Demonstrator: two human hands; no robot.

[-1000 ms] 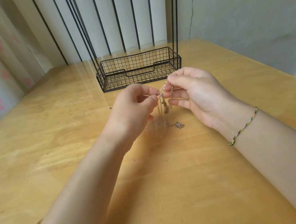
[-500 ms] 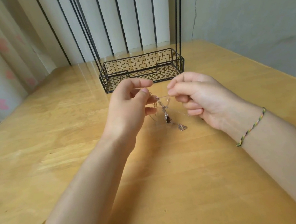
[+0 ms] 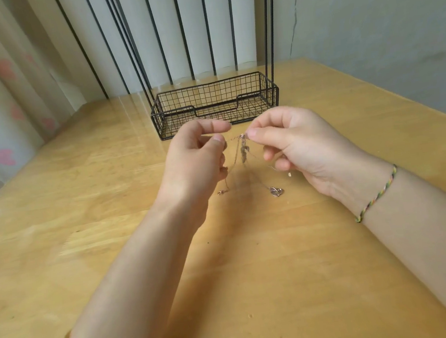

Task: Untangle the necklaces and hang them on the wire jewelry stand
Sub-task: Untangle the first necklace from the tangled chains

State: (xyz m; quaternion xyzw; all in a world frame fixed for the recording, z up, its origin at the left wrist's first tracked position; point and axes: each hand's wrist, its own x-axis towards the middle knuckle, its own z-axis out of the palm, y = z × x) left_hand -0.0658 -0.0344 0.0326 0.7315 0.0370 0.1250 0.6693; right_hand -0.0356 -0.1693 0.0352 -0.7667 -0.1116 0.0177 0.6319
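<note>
Both hands hold the necklaces (image 3: 243, 153) above the table (image 3: 84, 209), in front of the wire stand (image 3: 214, 103): left hand (image 3: 196, 160) and right hand (image 3: 296, 145) fingers pinched on chain. Pulling apart could tighten the knot or snap a thin chain; the heart pendant (image 3: 276, 191) may snag.
</note>
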